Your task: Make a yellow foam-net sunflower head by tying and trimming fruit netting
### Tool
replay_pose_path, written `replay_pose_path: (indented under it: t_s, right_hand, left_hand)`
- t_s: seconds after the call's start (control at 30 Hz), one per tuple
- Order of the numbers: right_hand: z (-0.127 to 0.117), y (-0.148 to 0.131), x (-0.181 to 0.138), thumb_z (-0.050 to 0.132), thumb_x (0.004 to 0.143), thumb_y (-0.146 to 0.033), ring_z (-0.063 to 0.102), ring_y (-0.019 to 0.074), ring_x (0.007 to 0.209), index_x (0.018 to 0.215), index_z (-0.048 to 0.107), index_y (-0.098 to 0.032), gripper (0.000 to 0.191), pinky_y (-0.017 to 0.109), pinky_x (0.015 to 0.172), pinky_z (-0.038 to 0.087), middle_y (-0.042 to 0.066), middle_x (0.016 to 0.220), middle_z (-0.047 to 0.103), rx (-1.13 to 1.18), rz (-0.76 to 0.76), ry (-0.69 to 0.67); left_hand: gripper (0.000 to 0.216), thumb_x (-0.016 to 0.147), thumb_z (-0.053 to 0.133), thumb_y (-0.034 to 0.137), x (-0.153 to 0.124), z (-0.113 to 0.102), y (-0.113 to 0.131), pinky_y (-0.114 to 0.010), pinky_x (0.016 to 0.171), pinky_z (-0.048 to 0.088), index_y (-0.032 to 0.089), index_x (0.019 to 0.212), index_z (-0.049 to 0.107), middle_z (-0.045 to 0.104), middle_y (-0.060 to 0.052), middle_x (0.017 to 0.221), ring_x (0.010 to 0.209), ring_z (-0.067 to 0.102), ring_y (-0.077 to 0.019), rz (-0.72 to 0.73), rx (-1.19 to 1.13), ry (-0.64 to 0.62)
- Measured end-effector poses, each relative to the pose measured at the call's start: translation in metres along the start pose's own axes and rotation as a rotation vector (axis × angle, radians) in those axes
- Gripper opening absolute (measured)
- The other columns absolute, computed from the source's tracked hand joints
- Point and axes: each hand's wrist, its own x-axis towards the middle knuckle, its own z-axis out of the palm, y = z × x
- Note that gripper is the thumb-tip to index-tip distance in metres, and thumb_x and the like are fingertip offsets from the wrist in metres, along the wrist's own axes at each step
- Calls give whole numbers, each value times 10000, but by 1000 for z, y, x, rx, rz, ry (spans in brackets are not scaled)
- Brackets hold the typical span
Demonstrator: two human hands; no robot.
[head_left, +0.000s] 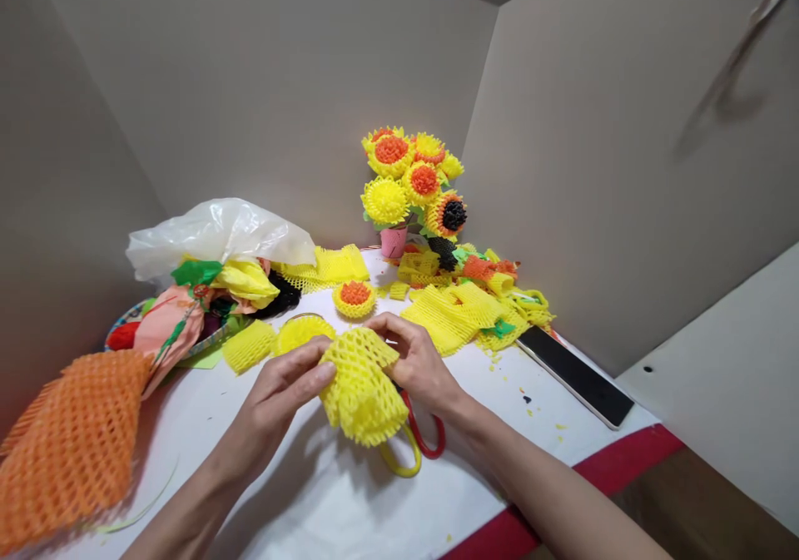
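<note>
A rolled yellow foam fruit net (362, 377) is held above the table between both hands. My left hand (290, 381) pinches its left side, thumb and fingers against the mesh. On its upper right edge, my right hand (417, 359) grips the net with bent fingers. Below the net show scissor handles (430, 439), one loop red and one yellow; their blades are hidden. Just beyond my hands lie a foam flower (354, 299) with an orange centre and a round yellow foam piece (305, 332).
A pink pot (393, 242) of foam sunflowers (415, 179) stands at the back. Yellow net scraps (453, 314) and a phone (574, 375) lie right. Left are an orange net (75, 452), a plastic bag (218, 235) and coloured paper (171, 319). Grey partitions (280, 86) enclose the table.
</note>
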Motion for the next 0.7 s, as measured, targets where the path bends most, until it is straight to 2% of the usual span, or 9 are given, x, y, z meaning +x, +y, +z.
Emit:
replay_pose_path:
  t_s: [0.07, 0.13, 0.27, 0.4, 0.53, 0.63, 0.7]
  right_hand:
    - [1, 4, 1, 588, 682, -150, 580, 156, 774, 854, 646, -187, 185, 260, 722, 488, -1, 818, 623, 42, 29, -23]
    - [2, 8, 1, 589, 679, -135, 588, 152, 769, 838, 656, -187, 180, 255, 726, 486, -8, 802, 636, 66, 55, -32]
    - [6, 10, -5, 643, 732, -213, 609, 162, 705, 795, 672, -189, 74, 272, 684, 509, -6, 757, 657, 127, 88, -115]
    - [8, 4, -8, 720, 759, -381, 658, 217, 816, 810, 704, -210, 179, 325, 756, 552, 18, 827, 700, 190, 75, -175]
    - [-2, -1, -7, 728, 799, -414, 660, 244, 1015, 1040, 708, -226, 306, 373, 903, 537, 47, 1026, 717, 219, 102, -119]
    - [-14, 2, -8, 585, 923, -477, 597, 246, 1198, 1310, 575, -240, 454, 424, 1005, 488, 94, 1276, 639, 245, 134, -4]
    - [-19, 5, -11, 493, 971, -528, 516, 249, 1315, 1406, 492, -261, 510, 465, 1078, 428, 99, 1421, 548, 257, 148, 44]
  left_hand:
    - [165, 853, 716, 365, 2, -1, 2, -282, 699, 505, 218, 896, 775, 686, -61, 846, 795, 615, -216, 5, -6, 7]
    - [170, 806, 766, 385, 2, -1, 3, -277, 686, 510, 228, 869, 780, 675, -49, 812, 760, 608, -204, 19, -35, 24]
    - [226, 734, 828, 406, -1, -1, 3, -294, 741, 544, 256, 901, 799, 732, -61, 893, 859, 660, -237, 7, -99, 61]
    - [284, 741, 818, 422, -1, 0, -1, -306, 809, 552, 255, 971, 798, 760, -78, 966, 952, 675, -257, -55, -143, 117]
    - [285, 774, 805, 388, 5, 2, -4, -249, 835, 534, 245, 1019, 779, 763, -59, 1036, 969, 674, -210, -114, -153, 214]
    - [290, 779, 813, 342, 9, 4, -6, -203, 806, 520, 203, 1029, 764, 759, -53, 1037, 942, 664, -175, -150, -137, 274]
    - [285, 786, 811, 332, 11, 7, -8, -192, 803, 516, 189, 1027, 758, 755, -51, 1037, 922, 660, -162, -166, -132, 288]
